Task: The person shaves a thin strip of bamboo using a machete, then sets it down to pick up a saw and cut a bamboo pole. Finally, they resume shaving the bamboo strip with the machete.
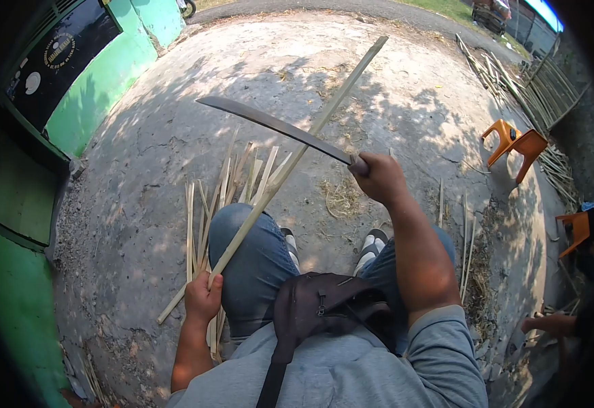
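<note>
My left hand [203,297] is closed around a long split bamboo strip [274,185] near its lower end. The strip slants up and away to the right, passing over my left knee. In my right hand [381,179] is the handle of a machete [273,125], its long dark blade pointing left. The blade crosses the strip in this view, a little beyond my knees. Beside and under my left leg lies a bundle of pale bamboo strips [190,224] on the ground.
Cracked concrete [134,204] surrounds me, with shavings [341,198] between my feet. Orange plastic stools [525,151] stand at right, near stacked bamboo poles [508,78]. A green wall [100,105] runs along the left. Another person's hand [548,325] shows at lower right.
</note>
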`<control>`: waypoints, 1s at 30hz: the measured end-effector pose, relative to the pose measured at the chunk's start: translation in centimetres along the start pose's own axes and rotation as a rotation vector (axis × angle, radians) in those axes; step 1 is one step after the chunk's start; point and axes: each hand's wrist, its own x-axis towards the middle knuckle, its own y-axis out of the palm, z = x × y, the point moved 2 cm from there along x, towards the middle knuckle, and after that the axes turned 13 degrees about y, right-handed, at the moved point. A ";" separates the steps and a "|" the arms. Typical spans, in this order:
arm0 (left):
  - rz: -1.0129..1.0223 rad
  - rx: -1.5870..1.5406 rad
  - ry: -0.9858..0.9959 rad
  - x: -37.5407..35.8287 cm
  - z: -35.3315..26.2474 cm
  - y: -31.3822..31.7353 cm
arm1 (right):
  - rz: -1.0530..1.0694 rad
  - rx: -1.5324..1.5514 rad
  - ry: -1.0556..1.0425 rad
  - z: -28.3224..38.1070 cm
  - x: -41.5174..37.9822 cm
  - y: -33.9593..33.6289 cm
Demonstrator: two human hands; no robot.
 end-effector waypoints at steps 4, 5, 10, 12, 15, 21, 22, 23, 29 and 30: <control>0.027 0.051 -0.001 0.0 0.1 -0.1 | 0.004 0.116 0.028 0.0 -0.5 0.0; 0.024 0.050 0.001 0.0 0.0 -0.1 | 0.009 0.084 -0.021 0.3 -0.8 -0.1; -0.020 0.086 0.039 0.1 -0.6 0.1 | 0.028 -0.142 -0.344 2.2 -2.4 0.8; -0.046 0.113 0.036 0.0 -1.2 0.1 | -0.023 -0.178 -0.430 2.8 -2.5 0.7; -0.083 0.170 0.042 -0.4 -1.3 0.3 | 0.003 -0.221 -0.345 2.6 -1.9 -0.1; -0.145 0.289 0.065 -0.6 -1.0 1.1 | 0.021 -0.054 -0.023 0.5 -0.8 -0.8; -0.147 0.313 0.062 -0.6 -1.1 1.0 | 0.028 -0.077 -0.027 0.6 -0.9 -1.2; -0.143 0.312 0.060 -0.6 -1.0 1.0 | 0.036 -0.098 -0.029 0.7 -1.1 -1.5; -0.161 0.269 0.079 -0.6 -0.9 1.3 | 0.070 -0.192 -0.207 1.8 -1.8 -1.5; -0.174 0.248 0.089 -0.5 -0.9 1.5 | 0.074 -0.212 -0.248 2.0 -1.9 -1.5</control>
